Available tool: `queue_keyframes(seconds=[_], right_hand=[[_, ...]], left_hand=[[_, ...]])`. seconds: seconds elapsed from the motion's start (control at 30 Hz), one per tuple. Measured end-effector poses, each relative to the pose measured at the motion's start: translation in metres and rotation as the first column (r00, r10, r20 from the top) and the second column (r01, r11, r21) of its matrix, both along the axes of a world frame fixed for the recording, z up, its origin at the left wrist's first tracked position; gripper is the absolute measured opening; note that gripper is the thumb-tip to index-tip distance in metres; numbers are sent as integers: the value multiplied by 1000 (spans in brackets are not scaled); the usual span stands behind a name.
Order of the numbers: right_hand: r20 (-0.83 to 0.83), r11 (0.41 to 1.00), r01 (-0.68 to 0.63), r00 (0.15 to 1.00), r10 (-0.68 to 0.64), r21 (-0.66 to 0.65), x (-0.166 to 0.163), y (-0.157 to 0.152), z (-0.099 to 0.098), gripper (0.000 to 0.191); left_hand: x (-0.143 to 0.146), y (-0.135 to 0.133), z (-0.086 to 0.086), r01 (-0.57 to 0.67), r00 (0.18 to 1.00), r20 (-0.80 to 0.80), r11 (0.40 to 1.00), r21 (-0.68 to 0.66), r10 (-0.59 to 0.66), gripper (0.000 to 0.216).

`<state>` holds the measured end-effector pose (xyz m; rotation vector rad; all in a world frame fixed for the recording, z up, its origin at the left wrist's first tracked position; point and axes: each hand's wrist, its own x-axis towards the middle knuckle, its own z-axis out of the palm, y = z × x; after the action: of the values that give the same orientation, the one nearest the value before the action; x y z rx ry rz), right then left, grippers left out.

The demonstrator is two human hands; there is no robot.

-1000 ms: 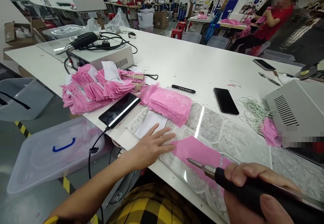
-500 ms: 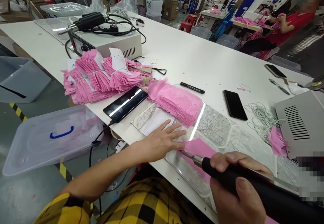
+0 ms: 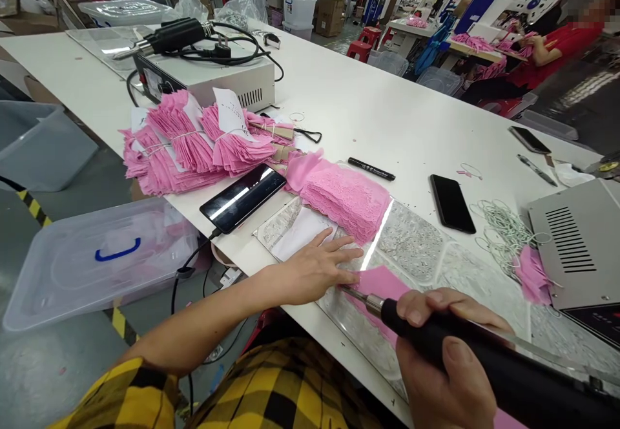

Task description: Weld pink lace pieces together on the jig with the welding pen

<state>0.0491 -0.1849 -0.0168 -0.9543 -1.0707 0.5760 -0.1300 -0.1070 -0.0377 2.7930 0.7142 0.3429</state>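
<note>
My left hand (image 3: 317, 267) lies flat with fingers spread, pressing the left end of a pink fabric strip (image 3: 380, 283) onto a glass plate (image 3: 436, 254). My right hand (image 3: 445, 351) is wrapped round the black handle of a cutting tool (image 3: 436, 335). The tool's metal tip (image 3: 351, 294) touches the strip's left end, right beside my left fingertips. A stack of pink lace pieces (image 3: 346, 193) sits just beyond my left hand, on the plate's far-left corner.
Bundled pink pieces (image 3: 194, 148), a phone on a cable (image 3: 242, 198), a second phone (image 3: 452, 203), a marker (image 3: 371, 168), elastic bands (image 3: 504, 229) and two grey control boxes (image 3: 217, 80) (image 3: 576, 241) lie on the white table (image 3: 397, 112). A clear bin lid (image 3: 101, 261) sits below left. A person in red works at back right.
My right hand has drawn the tool leftward along the pink strip until its tip reached my left fingers. My left hand stayed flat on the strip's end.
</note>
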Motion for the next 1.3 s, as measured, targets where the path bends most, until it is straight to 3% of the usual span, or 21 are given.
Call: queue_keyframes(seconds=[0.27,0.47,0.67,0.8,0.97,1.3], right_hand=[[31,999,30,999,-29,-26,-3,0,2,20],[-76,1000,-16,997,18,20,0,-7,12,14],[-110,987,158,982,-156,16,25,-14,23,17],[-103,973,217,973,-208,84,37,-10,24,22],[-135,943,312,945,-297,113,49,-3,19,24],[-127,944,297,951,-280,144,49,9,15,20]], left_hand=[[3,0,3,-8,1000,16,1000,-10,8,41],[1,-1,3,-10,999,49,1000,14,9,46],[13,-7,-3,-8,983,185,996,93,-10,34],[25,-11,-5,52,986,153,992,114,-69,29],[31,-14,-7,7,990,138,991,135,-26,24],[30,-16,-15,-6,987,163,991,133,-16,31]])
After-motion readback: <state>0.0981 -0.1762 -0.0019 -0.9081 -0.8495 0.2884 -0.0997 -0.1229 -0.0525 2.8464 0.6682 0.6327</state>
